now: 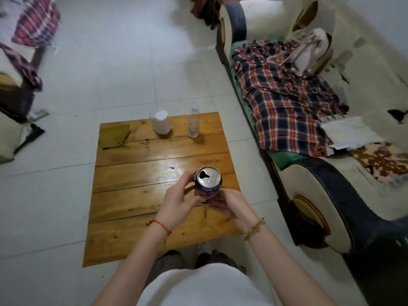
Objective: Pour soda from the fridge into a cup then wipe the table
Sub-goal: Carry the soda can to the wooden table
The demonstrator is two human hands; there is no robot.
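Currently the left hand [176, 200] and right hand [229, 204] both grasp the opened blue-and-red aluminium soda can [207, 184]; fingers hide its label, over the near wooden plank table [123, 235].

Clear water bottle [194, 125] upright at far right; sofa [309, 195] at right, draped with plaid blanket [284, 102].

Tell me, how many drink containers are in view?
3: soda can held in both hands, white cup upside down and water bottle at the table's far edge.
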